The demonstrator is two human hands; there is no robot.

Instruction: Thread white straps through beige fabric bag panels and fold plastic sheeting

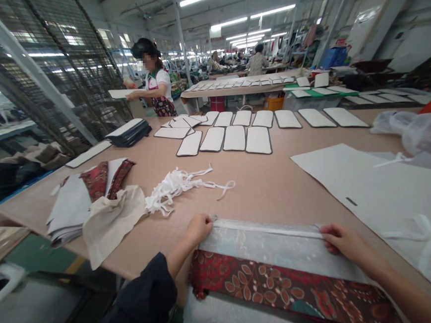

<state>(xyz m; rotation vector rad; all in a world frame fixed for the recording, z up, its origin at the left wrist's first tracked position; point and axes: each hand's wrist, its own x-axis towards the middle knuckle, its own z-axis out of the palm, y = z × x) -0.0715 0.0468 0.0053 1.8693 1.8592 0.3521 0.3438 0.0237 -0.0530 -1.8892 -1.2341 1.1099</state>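
My left hand [201, 227] pinches the left end of a narrow white strip [265, 226] at the far edge of a pale, whitish fabric sheet [259, 243]. At the strip's right end, my right hand [335, 239] is closed on it too, so the strip runs fairly straight between both hands. Across the sheet lies a dark red-brown band of floral patterned fabric [270, 284]. More pale cloth shows below the band and runs out of view. Beyond my left hand sits a loose heap of white strips [176, 187] on the brown table [262, 187].
Fabric pieces [67, 205] with a beige cloth [115, 219] lie at left. Rows of white dark-edged panels [234, 137] cover the table's far part, beside a panel stack [127, 132]. A large white sheet [381, 183] and plastic bag [422, 130] occupy the right. A person [155, 84] stands far left.
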